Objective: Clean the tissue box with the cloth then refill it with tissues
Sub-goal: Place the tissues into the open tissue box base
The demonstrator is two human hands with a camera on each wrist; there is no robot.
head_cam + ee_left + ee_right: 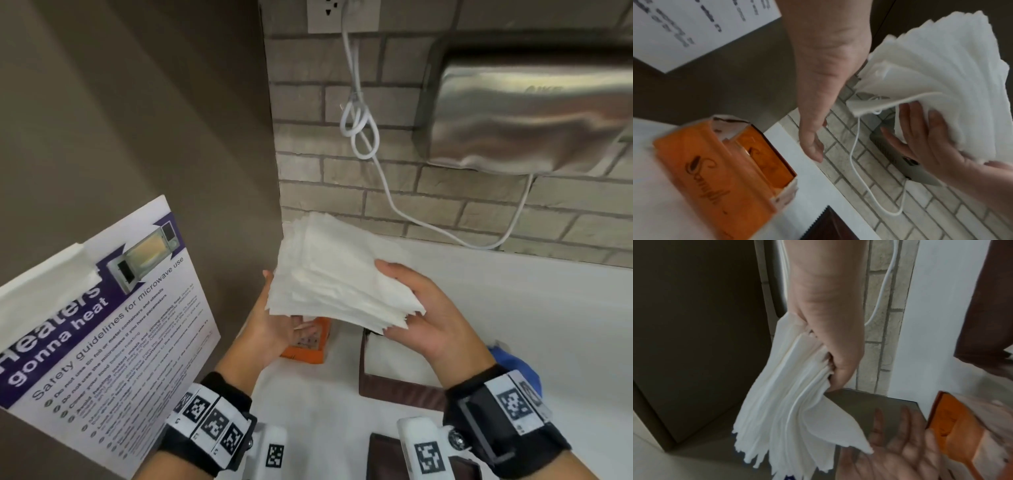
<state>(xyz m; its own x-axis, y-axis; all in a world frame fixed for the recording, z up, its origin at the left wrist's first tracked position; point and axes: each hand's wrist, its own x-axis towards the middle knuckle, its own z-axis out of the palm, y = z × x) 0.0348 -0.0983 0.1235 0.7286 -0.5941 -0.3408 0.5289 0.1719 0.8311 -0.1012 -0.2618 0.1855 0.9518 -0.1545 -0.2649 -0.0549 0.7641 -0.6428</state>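
A thick stack of white tissues (339, 274) is in the air above the counter. My right hand (407, 301) grips its near right corner, thumb on top and fingers underneath; the right wrist view shows the stack (793, 402) hanging from that grip. My left hand (274, 318) lies palm up with straight fingers at the stack's left edge, holding nothing. The brown tissue box (400, 390) stands open on the counter under my right hand. A blue cloth (517, 366) lies just right of the box, mostly hidden by my right wrist.
An opened orange tissue pack (305, 349) lies on the white counter (548, 308) below my left hand. A steel hand dryer (531, 113) and its white cable (359, 130) hang on the brick wall. A microwave poster (102, 325) is on the left wall. A brown lid (383, 455) lies near me.
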